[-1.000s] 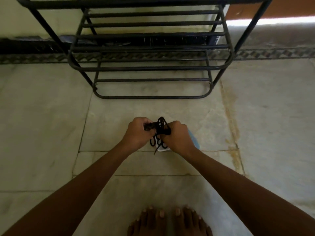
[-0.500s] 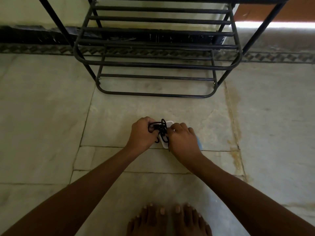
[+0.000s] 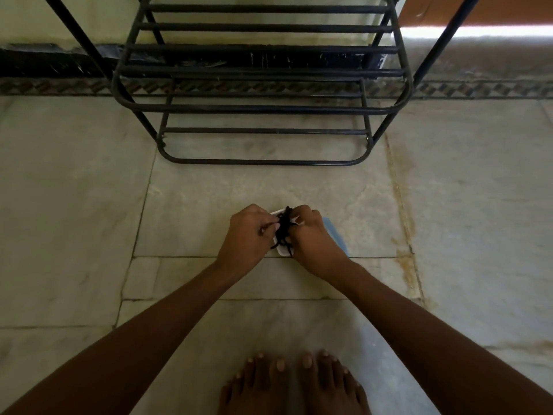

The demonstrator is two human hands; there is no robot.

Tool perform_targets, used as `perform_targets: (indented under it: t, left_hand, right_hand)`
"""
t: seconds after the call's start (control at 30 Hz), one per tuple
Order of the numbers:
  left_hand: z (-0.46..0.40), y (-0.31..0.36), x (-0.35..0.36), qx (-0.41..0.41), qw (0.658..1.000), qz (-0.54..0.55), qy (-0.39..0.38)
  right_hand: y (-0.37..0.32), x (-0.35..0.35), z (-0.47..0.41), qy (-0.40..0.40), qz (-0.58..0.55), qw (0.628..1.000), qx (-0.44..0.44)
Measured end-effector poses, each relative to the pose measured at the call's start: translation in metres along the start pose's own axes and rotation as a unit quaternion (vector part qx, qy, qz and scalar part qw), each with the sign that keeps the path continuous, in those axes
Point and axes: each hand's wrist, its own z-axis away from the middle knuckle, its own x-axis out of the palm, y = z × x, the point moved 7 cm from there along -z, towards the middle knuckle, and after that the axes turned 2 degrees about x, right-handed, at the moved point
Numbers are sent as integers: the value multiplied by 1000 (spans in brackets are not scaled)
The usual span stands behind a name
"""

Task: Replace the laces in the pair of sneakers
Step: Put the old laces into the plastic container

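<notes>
A bundle of black laces (image 3: 283, 230) hangs between my two hands, low over the marble floor. My left hand (image 3: 250, 235) pinches the bundle from the left with curled fingers. My right hand (image 3: 311, 235) grips it from the right. Under the hands lies a white and light-blue object (image 3: 336, 235), mostly hidden; only a white edge and a blue strip show. I cannot tell whether it is a sneaker.
A black metal shoe rack (image 3: 260, 109) with bare shelves stands on the floor just beyond my hands, against the wall. My two bare feet (image 3: 294, 384) stand at the bottom of the view. Marble floor (image 3: 74, 220) stretches left and right.
Both hands have lowered with the lace bundle toward the white and blue object on the floor. The loops now hang more tightly gathered between the hands.
</notes>
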Motion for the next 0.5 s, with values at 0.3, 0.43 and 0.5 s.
perform_targets:
  t: [0.3, 0.43, 0.5]
  left_hand:
    - [6, 7, 27, 94, 982, -153, -67]
    - [6, 6, 27, 98, 982, -153, -56]
    - [8, 7, 22, 78, 985, -153, -31]
  right_hand:
    - [21, -12, 10, 109, -87, 989, 49]
    - [18, -12, 2, 109, -52, 992, 23]
    - [17, -7, -1, 84, -15, 996, -2]
